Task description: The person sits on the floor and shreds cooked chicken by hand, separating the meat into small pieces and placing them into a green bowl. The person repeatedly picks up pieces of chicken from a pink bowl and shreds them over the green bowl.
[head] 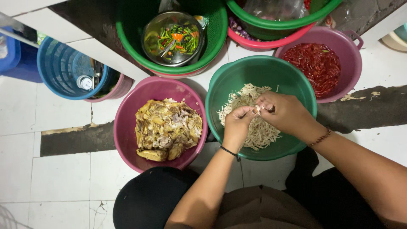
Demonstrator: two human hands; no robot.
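My left hand (237, 124) and my right hand (285, 113) meet over a green basin (237, 76) and pinch a small piece of pale chicken meat (259, 108) between their fingertips. A heap of shredded chicken (243, 99) lies in the green basin under both hands. To the left, a pink basin (127, 114) holds large cooked chicken pieces (167, 129) with yellowish skin. A thin dark band circles my left wrist and a brown bead bracelet my right wrist.
A purple basin (355, 59) of red chillies (316, 63) sits at the right. Behind, a green basket (214, 38) carries a metal bowl (148, 29) of green and red chillies. A blue basket (51, 63) stands at the left. White floor tiles with dark patches lie around.
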